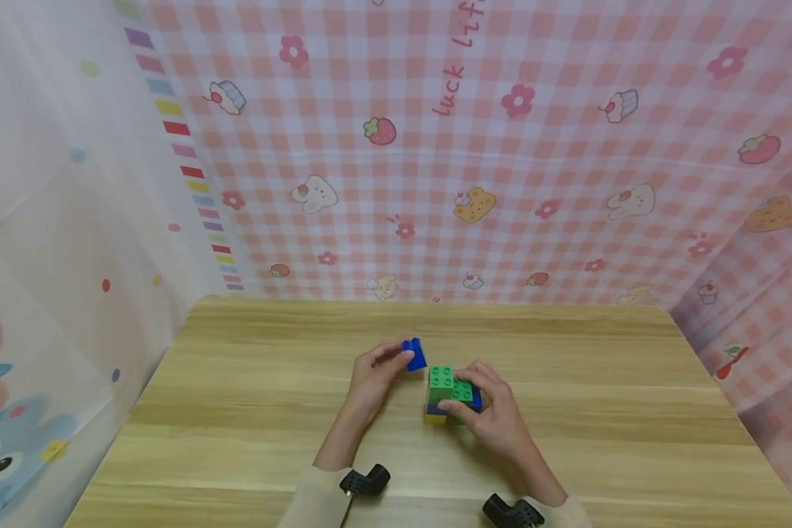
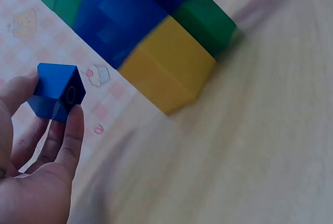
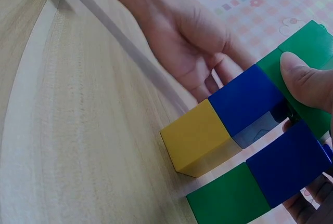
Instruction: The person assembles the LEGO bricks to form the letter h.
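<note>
My left hand (image 1: 372,378) pinches a small blue building brick (image 1: 416,356) between thumb and fingertips, raised a little to the left of a brick structure. In the left wrist view the blue brick (image 2: 54,83) shows smooth sides. My right hand (image 1: 499,414) grips the structure from the right, its thumb (image 3: 307,81) pressed on a green brick. A green brick (image 1: 441,381) with studs forms the structure's tall left part. Below, a blue brick (image 3: 247,99) sits over a yellow one (image 3: 197,135); beside them, another blue brick (image 3: 286,161) sits over a green one (image 3: 229,198).
Both hands work over a light wood-grain table (image 1: 251,425). A pink checked cloth (image 1: 422,176) with cartoon prints hangs behind it, and a white printed cloth (image 1: 99,191) hangs at the left. Black wrist devices (image 1: 367,481) are worn on both wrists.
</note>
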Available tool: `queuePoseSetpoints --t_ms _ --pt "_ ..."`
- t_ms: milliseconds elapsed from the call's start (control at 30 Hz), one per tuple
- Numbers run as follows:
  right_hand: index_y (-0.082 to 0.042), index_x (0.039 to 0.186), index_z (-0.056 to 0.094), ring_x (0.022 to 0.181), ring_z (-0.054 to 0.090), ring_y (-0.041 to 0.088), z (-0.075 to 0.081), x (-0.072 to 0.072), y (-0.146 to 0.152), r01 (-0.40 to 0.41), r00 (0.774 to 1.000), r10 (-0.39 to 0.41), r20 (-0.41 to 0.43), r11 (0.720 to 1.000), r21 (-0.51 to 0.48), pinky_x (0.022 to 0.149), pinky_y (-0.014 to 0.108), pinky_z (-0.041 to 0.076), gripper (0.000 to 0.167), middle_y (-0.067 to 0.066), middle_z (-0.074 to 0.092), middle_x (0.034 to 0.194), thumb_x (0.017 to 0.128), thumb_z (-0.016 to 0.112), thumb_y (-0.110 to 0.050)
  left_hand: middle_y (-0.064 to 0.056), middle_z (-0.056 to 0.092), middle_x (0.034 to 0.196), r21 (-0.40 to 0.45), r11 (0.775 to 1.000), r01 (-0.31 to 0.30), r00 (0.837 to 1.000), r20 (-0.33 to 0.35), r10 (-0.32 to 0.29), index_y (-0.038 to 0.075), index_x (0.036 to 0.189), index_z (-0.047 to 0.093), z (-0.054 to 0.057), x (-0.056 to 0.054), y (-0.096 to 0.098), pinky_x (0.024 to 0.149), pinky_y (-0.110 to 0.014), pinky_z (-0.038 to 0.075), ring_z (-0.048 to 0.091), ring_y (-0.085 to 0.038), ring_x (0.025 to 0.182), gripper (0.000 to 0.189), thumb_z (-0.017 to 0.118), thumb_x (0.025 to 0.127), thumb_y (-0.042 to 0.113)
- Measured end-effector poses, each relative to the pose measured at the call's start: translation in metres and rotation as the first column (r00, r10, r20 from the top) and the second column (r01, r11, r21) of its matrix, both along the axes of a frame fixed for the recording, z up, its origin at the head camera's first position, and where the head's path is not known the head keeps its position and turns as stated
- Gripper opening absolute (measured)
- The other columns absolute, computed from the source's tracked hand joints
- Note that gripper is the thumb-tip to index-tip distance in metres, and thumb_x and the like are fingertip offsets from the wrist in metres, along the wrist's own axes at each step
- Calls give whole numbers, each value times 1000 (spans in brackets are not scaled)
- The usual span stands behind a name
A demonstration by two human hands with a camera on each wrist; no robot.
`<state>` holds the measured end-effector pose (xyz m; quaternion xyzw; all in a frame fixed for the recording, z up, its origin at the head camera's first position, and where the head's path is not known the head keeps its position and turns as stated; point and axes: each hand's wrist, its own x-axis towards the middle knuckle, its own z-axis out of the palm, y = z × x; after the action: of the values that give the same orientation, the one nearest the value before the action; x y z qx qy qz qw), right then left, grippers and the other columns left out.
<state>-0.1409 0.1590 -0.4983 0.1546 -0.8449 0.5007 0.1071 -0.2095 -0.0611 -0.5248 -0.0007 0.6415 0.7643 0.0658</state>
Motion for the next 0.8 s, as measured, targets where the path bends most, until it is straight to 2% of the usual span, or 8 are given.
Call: queuePoseSetpoints --t_ms 200,333,567,800 --pt "-17 116 72 94 54 9 -2 1 0 -2 1000 2 9 1000 4 84 25 48 34 -5 63 101 85 85 -24 -15 68 128 44 999 16 1000 -2 -16 3 129 67 18 7 -2 96 -32 58 68 -19 111 43 78 92 22" --pt "-18 116 72 95 54 9 -2 1 -1 1 999 -2 35 1000 8 85 25 48 35 -7 63 102 84 85 -27 -14 69 127 47 999 6 1000 -12 -6 3 128 68 30 11 -4 95 -30 58 68 -18 109 42 79 91 19" --pt "-18 118 72 98 55 11 0 0 -2 3 998 -4 68 1000 11 88 26 49 37 -8 62 104 85 85 -29 -13 70 128 28 999 15 996 -90 -13 5 127 69 50 18 -8 96 -25 57 68 -18 115 40 79 91 19" --pt "-17 118 72 97 55 11 -1 0 0 -4 999 4 45 1000 0 88 26 49 37 -6 62 103 85 85 -27 -15 69 123 17 999 36 987 -155 -33 2 126 69 64 22 -9 94 -24 57 68 -18 111 37 77 92 12"
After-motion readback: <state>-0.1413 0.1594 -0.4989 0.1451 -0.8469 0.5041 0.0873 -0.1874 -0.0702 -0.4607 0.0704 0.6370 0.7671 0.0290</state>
